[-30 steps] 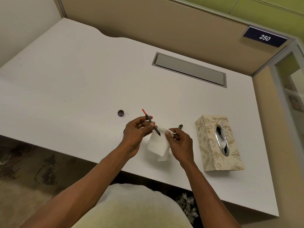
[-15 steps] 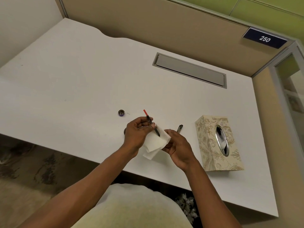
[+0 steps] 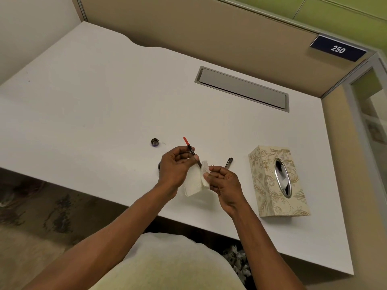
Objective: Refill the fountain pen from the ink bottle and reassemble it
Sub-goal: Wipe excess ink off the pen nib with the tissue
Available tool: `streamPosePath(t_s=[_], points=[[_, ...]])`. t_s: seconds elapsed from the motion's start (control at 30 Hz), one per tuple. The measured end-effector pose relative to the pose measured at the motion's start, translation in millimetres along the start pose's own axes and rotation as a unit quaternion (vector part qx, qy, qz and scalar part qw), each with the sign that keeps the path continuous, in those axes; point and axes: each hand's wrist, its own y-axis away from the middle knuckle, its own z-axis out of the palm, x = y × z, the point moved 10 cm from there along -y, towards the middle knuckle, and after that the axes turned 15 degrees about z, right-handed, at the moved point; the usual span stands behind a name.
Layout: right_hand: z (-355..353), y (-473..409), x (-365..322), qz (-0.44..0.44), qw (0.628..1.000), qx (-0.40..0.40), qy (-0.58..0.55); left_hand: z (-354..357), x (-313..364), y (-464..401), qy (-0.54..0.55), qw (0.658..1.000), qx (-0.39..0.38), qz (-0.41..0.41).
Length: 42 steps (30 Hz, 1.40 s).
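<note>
White worktop (image 3: pixel 83 101) w/ tissue box (image 3: pixel 276 181) just right of the hands. Left hand (image 3: pixel 174 167) pinches pen section (image 3: pixel 191 150), long axis diagonal, red end up-left, tip down-right into tissue (image 3: pixel 195 183) pinched by right hand (image 3: pixel 223 182). Pen barrel (image 3: pixel 228 162) lies beyond right hand; cap (image 3: pixel 155 142) up-left of left hand.

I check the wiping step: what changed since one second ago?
The right hand folded the tissue up around the pen section's lower tip and now pinches it there. The left hand still grips the section. Bottle cap, pen barrel, tissue box stayed.
</note>
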Motion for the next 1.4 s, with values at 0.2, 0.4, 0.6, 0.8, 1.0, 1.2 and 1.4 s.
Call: streamPosePath(t_s=[0.2,0.4,0.6,0.8,1.0,1.2,1.4], points=[[-21,-6,9,0.024,0.997,0.057,-0.051,-10,5,-5,0.061,0.998,0.025,-0.009],[-16,-3,6,0.002,0.997,0.057,-0.047,6,-1,9,0.069,0.997,-0.002,-0.025],[-9,1,3,-0.013,0.998,0.04,-0.052,7,-9,11,0.033,0.999,0.007,-0.036],[-5,3,5,0.005,0.996,0.002,-0.09,3,-11,12,-0.009,0.999,0.018,-0.037],[3,5,11,0.046,0.98,-0.067,-0.18,-2,-13,13,-0.024,0.998,0.028,-0.042],[0,1,11,0.025,0.992,-0.024,-0.125,2,-12,14,-0.037,0.998,0.016,-0.039],[-7,1,10,0.001,0.997,0.015,-0.072,3,-9,15,-0.041,0.998,0.016,-0.037]])
